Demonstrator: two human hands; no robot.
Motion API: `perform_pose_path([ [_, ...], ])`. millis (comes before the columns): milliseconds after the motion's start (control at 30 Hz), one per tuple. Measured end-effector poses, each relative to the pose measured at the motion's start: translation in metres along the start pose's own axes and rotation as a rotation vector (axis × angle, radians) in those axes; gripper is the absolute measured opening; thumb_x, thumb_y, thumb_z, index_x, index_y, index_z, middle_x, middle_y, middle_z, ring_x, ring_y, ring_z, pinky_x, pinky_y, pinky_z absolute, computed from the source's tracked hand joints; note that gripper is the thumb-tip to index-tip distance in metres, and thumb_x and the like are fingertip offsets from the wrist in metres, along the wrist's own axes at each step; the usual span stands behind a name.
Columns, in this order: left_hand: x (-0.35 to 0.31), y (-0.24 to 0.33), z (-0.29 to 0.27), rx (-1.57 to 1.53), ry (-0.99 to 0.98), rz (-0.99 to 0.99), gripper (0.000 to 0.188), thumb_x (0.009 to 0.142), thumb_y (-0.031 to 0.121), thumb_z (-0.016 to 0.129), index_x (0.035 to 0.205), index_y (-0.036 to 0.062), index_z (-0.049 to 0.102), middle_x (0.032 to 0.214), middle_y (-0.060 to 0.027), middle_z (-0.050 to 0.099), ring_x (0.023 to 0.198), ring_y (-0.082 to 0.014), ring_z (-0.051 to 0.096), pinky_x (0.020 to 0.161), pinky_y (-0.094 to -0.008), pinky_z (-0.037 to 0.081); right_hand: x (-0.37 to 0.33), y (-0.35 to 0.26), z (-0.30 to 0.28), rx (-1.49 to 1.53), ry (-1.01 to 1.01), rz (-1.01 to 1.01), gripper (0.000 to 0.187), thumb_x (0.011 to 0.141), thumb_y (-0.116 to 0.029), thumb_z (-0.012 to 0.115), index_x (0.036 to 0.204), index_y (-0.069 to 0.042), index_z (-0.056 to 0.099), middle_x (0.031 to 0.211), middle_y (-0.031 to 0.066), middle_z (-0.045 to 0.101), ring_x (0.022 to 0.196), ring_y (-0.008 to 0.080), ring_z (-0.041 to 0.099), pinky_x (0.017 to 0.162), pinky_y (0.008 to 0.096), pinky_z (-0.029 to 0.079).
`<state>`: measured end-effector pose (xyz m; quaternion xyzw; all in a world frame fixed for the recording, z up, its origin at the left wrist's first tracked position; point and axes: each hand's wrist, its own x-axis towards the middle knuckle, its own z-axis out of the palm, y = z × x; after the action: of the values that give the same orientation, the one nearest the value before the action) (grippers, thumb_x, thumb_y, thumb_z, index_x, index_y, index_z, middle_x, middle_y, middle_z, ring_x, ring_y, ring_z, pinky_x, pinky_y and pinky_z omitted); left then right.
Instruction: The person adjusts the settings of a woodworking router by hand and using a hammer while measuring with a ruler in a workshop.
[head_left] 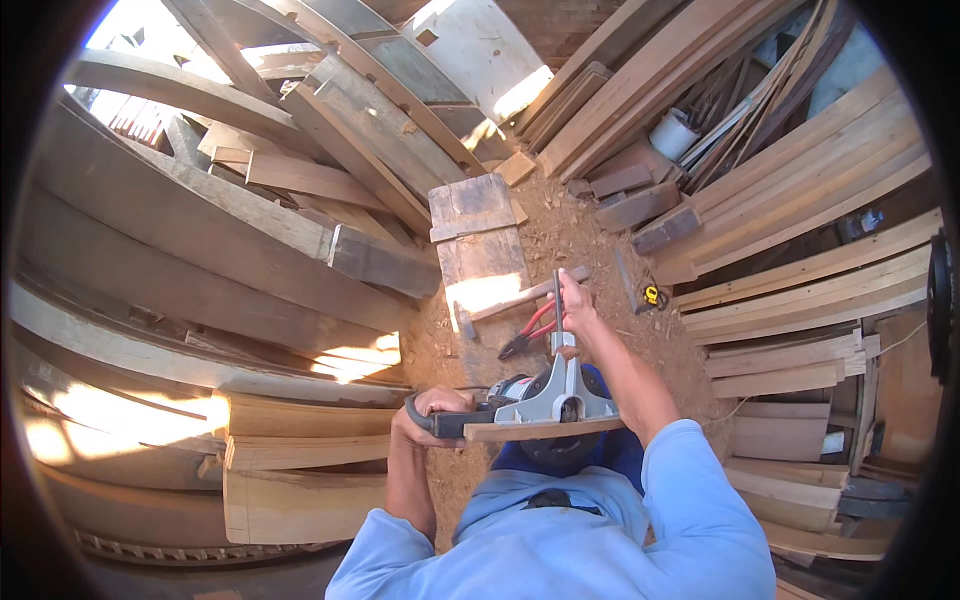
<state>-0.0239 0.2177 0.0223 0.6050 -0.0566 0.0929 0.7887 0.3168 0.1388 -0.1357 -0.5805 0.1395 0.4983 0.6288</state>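
Across my lap rests a power tool [575, 395] with a grey metal base and dark motor body, apparently a handheld saw. My left hand [443, 403] is wrapped round its black handle [425, 418]. A wooden strip [540, 431] runs along the side nearest my body. Pointing away from me, a narrow metal bar [557, 290] rises from the tool, and my right hand [575, 305] is closed at it. Red-handled pliers [517, 344] lie just left of that hand; whether its fingers touch them I cannot tell. Beyond is a hammer [520, 299].
A worn board [475, 215] lies on the shavings-covered floor [570, 225] ahead. Right of it is a yellow tape measure [652, 296]. Stacked planks [800, 190] crowd the right side; long curved timbers [200, 270] fill the left. A white container [673, 135] stands among the far right planks.
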Motion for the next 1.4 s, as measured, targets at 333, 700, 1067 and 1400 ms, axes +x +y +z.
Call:
perform_pose_path([
  [333,0.012,0.004,-0.005,0.003,-0.087,0.032,0.029,0.061,0.012,0.088,0.07,0.0028,0.062,0.065,-0.0082,0.057,0.062,-0.0252,0.052,0.062,-0.0383,0.041,0.001,-0.018,-0.009,0.022,-0.086,-0.291,0.023,0.093,-0.031,0.071,0.1,-0.01,0.067,0.091,0.0025,0.068,0.076,0.0147,0.065,0.065,0.033,0.052],
  [700,-0.005,0.004,0.013,-0.155,0.225,-0.1,0.03,0.052,0.001,0.085,0.074,0.0018,0.065,0.072,-0.0048,0.061,0.071,-0.018,0.057,0.066,-0.0333,0.042,-0.117,-0.16,-0.023,0.548,-0.099,-0.902,0.017,0.098,-0.025,0.069,0.099,-0.013,0.057,0.083,0.0029,0.064,0.074,0.0166,0.063,0.065,0.0334,0.055],
  [1067,-0.011,-0.011,0.0,-0.207,0.401,-0.089,0.038,0.044,0.003,0.084,0.079,-0.0004,0.069,0.074,-0.0071,0.066,0.067,-0.017,0.061,0.064,-0.0309,0.047,-0.305,-0.145,-0.108,-1.31,-0.214,-0.612,0.038,0.085,-0.029,0.079,0.11,-0.001,0.074,0.104,0.0101,0.075,0.093,0.019,0.069,0.087,0.0348,0.055],
  [1400,0.008,-0.034,-0.025,-0.204,0.651,-0.073,0.035,0.074,0.006,0.079,0.107,0.0037,0.068,0.096,-0.0038,0.07,0.089,-0.0162,0.066,0.081,-0.0305,0.051,-0.324,-0.025,-0.111,-1.034,-0.168,-0.619,0.035,0.083,-0.023,0.079,0.112,-0.005,0.074,0.092,0.0108,0.075,0.084,0.0235,0.069,0.08,0.0393,0.053],
])
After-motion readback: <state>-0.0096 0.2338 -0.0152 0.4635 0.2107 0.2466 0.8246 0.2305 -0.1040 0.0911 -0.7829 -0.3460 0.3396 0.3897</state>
